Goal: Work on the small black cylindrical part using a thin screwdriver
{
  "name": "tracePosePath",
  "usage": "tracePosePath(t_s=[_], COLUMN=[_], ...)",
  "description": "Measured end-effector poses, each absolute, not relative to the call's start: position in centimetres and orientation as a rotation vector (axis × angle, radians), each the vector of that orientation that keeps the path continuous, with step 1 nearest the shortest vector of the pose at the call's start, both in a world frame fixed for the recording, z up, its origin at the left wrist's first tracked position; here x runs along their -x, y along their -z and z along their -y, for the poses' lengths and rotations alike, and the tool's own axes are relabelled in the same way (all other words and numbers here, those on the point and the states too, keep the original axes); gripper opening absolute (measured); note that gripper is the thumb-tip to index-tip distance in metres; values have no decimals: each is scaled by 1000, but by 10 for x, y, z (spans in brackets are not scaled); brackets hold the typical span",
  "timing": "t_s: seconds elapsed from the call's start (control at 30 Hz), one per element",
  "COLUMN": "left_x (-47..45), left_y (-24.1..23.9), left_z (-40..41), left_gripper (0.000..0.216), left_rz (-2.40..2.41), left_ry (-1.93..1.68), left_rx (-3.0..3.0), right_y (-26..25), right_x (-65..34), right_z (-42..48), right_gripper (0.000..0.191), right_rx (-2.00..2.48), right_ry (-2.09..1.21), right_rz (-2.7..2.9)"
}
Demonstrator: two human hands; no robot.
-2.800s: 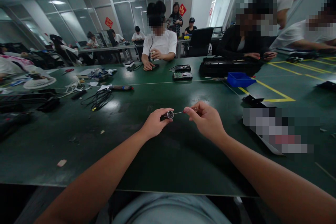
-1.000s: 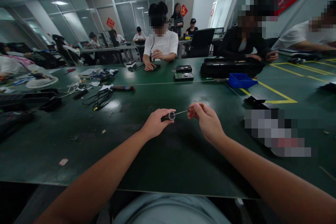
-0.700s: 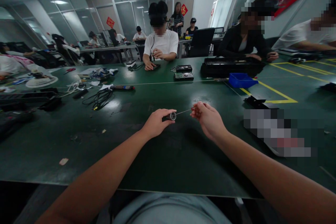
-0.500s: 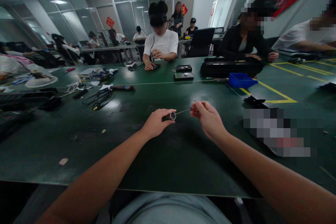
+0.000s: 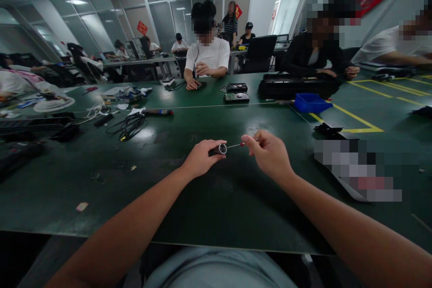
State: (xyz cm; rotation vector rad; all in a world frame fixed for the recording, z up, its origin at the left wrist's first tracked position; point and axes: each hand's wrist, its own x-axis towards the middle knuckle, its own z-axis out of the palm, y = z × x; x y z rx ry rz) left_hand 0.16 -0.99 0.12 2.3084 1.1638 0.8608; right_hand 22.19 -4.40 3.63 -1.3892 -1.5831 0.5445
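My left hand [image 5: 200, 158] is closed around a small dark cylinder with a shiny metal end [image 5: 221, 148], held just above the green table [image 5: 209, 198]. My right hand [image 5: 268, 155] pinches a thin tool with a red grip [image 5: 236, 145], and its fine metal shaft points at the cylinder's metal end. Both hands sit close together at the middle of the table, a short gap between them.
A tangle of black cables [image 5: 126, 127] and a long dark tool [image 5: 157, 112] lie at the back left. Circuit boards [image 5: 236, 97], a black case [image 5: 297, 84] and a blue bin [image 5: 312, 102] stand further back. A person in a white shirt [image 5: 206, 56] sits opposite; others sit at right.
My right hand rolled the thin tool between its fingers and shifted slightly, keeping its tip at the cylinder. My left hand held the cylinder almost still.
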Motion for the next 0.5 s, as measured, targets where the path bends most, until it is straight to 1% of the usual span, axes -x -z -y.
tracePosePath(t_s=[0.07, 0.17, 0.23, 0.33, 0.4, 0.5], left_x=[-1, 0, 1, 3, 3, 2], left_y=[0, 0, 0, 0, 0, 1], left_z=[10, 8, 7, 5, 5, 5], left_gripper=[42, 41, 41, 41, 41, 41], left_rz=[-1163, -1180, -1208, -1233, -1229, -1212], left_ry=[-872, -866, -872, -883, -883, -885], left_rx=[-2301, -2286, -2271, -2274, -2286, -2292], right_y=[-36, -33, -31, -31, -31, -31], right_x=[-222, -221, -220, -221, -221, -222], right_z=[43, 41, 40, 40, 40, 39], right_gripper=[31, 18, 14, 20, 24, 38], right_rx=[1383, 1325, 1289, 1274, 1301, 1395], right_ry=[-547, -589, -650, -757, -769, -707], right_rz=[1592, 1628, 1644, 1631, 1647, 1689])
